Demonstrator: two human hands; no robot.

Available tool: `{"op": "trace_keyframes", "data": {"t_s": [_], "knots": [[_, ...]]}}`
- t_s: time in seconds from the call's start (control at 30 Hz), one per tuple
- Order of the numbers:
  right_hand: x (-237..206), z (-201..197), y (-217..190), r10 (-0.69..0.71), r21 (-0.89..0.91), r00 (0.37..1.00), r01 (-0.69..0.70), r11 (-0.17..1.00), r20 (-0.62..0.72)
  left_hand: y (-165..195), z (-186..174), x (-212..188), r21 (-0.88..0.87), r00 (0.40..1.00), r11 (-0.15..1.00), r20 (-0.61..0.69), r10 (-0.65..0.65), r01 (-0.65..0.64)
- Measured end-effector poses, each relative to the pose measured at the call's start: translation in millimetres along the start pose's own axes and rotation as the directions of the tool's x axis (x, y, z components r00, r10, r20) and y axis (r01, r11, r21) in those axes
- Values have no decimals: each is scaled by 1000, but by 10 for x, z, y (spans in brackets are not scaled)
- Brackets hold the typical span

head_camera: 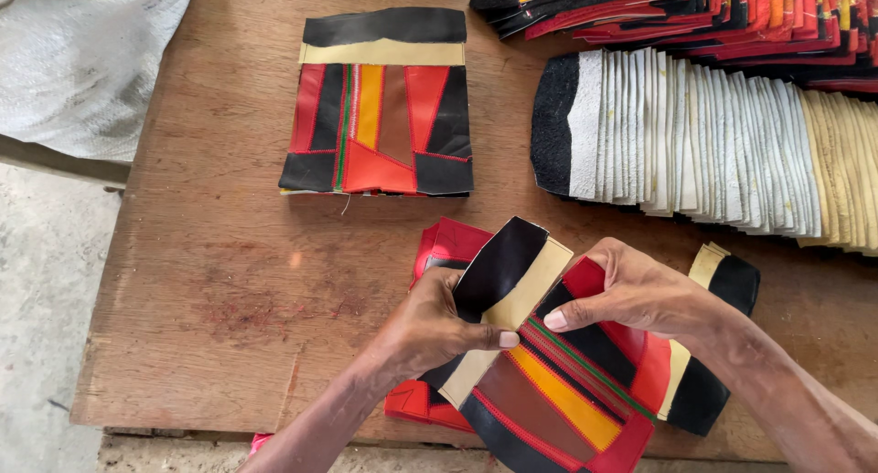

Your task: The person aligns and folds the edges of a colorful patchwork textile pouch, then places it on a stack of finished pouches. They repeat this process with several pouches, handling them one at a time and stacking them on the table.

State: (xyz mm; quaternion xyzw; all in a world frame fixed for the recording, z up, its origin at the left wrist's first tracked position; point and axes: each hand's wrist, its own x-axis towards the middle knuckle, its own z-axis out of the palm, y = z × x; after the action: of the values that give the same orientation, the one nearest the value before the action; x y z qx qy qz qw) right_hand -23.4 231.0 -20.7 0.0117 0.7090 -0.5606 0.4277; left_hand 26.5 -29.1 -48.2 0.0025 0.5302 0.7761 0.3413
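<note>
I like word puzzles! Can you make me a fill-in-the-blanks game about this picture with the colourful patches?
1. Both hands, the left hand and the right hand, hold one patchwork piece over a ____ table.
2. A neat stack of patchwork pieces lies ____ from the hands.
3. The fanned row of white and cream pieces starts with a ____ piece.

Missing words: wooden; apart; black

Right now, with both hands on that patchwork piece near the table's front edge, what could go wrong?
The patchwork piece overhangs the wooden table edge; if the left hand or right hand loosens, it may drop. The red pieces underneath could get dragged along. The right forearm might nudge the black-and-cream piece beside it.
</note>
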Motion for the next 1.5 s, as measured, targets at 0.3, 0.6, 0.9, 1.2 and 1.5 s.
{"op": "trace_keyframes", "data": {"t_s": [0.3,0.6,0.9,1.2,1.5], "knots": [[14,-19,92,66,21,993,-64,998,-100,-33,4,9,-9,999,999,16,35,-35],[80,-70,234,102,4,990,-102,995,-93,273,7,-19,267,983,958,119,-142,106],[68,-21,72,-36,-61,999,35,998,-6,676,211,3,736,994,669,-93,-52,104],[-29,91,-146,-43,-31,998,45,999,53,431,115,104,319,999,948,-42,8,6],[-84,50,-171,-46,-259,998,55,964,42,143,183,112,173,997,984,-69,-36,47]]}}
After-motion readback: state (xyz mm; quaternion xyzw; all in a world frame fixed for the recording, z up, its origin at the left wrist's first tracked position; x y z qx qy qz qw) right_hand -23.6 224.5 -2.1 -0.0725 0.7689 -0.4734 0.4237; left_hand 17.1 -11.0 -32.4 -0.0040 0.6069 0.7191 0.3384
